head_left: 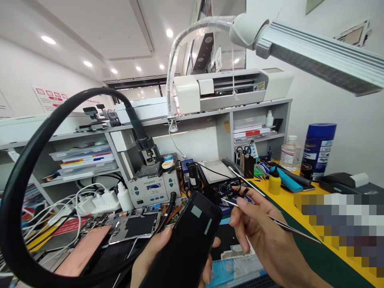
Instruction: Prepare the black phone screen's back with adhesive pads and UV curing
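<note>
A black phone (186,240) lies tilted in my left hand (152,249), thumb along its left edge and fingertips curling round the right edge. Two pale rectangles show near the top of its dark face. To the right, my right hand (265,234) pinches a pair of slim metal tweezers (295,229) between thumb and fingers. Their tip points left, close to the phone's upper right corner; whether it touches anything I cannot tell. Below the hands is a blue work mat (223,274) with pale metal parts on it, partly hidden.
A thick black hose (18,168) loops at the left from a soldering station (156,188). Opened phone parts (85,250) crowd the left bench. A yellow bottle (274,182), a blue can (318,152) and a clear jug (290,154) stand at right. A lamp (324,52) hangs above.
</note>
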Action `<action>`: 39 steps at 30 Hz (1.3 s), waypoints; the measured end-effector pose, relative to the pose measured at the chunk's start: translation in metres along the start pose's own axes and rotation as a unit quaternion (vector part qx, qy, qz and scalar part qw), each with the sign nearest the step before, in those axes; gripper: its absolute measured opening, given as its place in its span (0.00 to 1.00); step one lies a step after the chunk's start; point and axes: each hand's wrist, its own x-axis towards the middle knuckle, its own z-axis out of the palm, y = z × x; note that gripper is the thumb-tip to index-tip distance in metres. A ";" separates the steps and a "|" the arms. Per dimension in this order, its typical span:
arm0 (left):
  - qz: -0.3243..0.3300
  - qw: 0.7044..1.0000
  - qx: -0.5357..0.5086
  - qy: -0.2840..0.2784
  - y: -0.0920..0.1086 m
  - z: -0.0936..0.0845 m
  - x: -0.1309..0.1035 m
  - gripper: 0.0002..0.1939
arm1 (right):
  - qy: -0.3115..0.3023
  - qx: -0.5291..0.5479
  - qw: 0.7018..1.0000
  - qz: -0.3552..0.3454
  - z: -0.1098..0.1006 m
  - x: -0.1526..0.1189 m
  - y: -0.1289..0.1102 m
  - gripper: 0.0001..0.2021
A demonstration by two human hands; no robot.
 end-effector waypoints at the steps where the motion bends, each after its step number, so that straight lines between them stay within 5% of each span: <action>1: 0.001 1.000 0.003 -0.001 0.000 0.000 0.000 0.37 | 0.001 -0.001 1.000 0.002 0.000 0.000 0.000 0.17; 23: -0.030 0.999 -0.023 -0.035 0.005 -0.007 0.007 0.40 | 0.003 -0.011 1.000 -0.002 -0.002 -0.002 -0.001 0.24; 29: -0.014 0.999 -0.036 -0.034 0.005 -0.001 0.001 0.18 | -0.003 -0.016 1.000 0.001 -0.003 -0.002 -0.002 0.22; 39: 0.040 0.996 -0.074 0.042 0.002 0.003 -0.001 0.19 | -0.046 -0.062 0.996 -0.039 -0.005 -0.006 0.009 0.14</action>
